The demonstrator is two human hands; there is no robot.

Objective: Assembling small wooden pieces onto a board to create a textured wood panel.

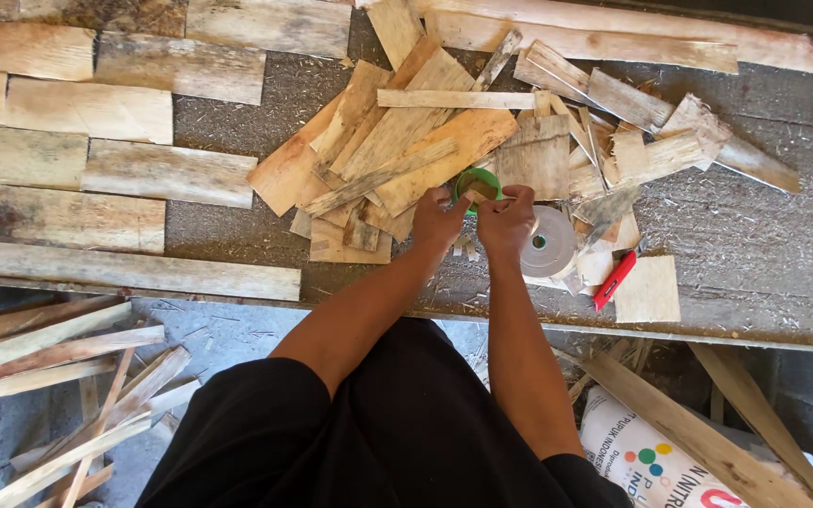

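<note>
Both hands grip the green tape roll: left hand steadies it, right hand pinches its edge. Keep the roll braced against the desk, clear of the wood offcuts.

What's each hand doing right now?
Left hand: fingers closed on the round green tape roll.
Right hand: pinching at the same roll's edge; what it grips cannot be told.
</note>
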